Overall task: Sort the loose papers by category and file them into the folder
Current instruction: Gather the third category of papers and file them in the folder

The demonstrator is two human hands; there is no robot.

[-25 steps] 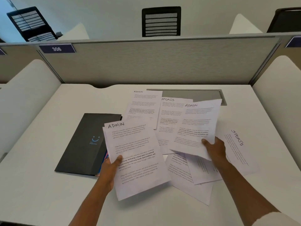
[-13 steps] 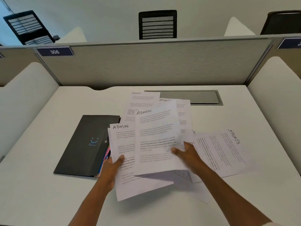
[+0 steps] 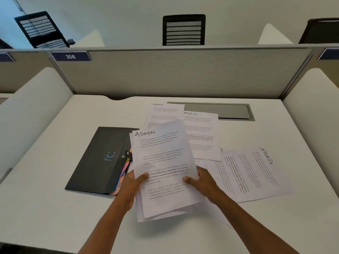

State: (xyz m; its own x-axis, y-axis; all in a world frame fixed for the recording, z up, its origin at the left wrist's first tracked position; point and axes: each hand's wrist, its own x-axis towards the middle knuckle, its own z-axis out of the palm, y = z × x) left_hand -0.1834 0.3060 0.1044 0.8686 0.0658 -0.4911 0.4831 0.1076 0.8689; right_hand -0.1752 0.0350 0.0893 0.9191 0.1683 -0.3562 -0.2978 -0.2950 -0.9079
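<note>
Held stack: I see both hands on a small stack of ADMIN sheets [image 3: 161,162], raised off the desk and tilted toward me, with the handwritten heading at the end away from the hands.
Left hand: my left hand [image 3: 131,186] grips the stack's left edge, thumb on the printed face, fingers behind the paper.
Right hand: my right hand [image 3: 201,182] grips the right edge the same way, thumb on top, the rest hidden under the sheets.
Folder: the black folder [image 3: 99,158] lies flat just left of the left hand, its open side toward that hand, with coloured tabs [image 3: 123,171] showing at the opening; the held stack overlaps its near right corner in view.
Loose papers beyond: past the hands, another ADMIN sheet [image 3: 165,112] lies flat, partly covered by the held stack, and a SPORTS sheet [image 3: 201,136] lies just right of it.
Loose papers right: a second SPORTS sheet [image 3: 247,173] lies turned sideways just right of the right hand, and more white sheets sit beneath it and under my right forearm; how many I cannot tell.
Surface: a white desk [image 3: 55,208] carries everything, with a grey cable hatch [image 3: 229,110] set in it beyond the papers.
Room: a grey partition [image 3: 174,74] closes the far edge, bearing a plate marked 306 [image 3: 70,56]; white side dividers flank the desk, and black mesh chairs [image 3: 184,30] stand behind the partition.
In the way: the spread papers sit right of the hands and beyond them, not between them and the folder.
</note>
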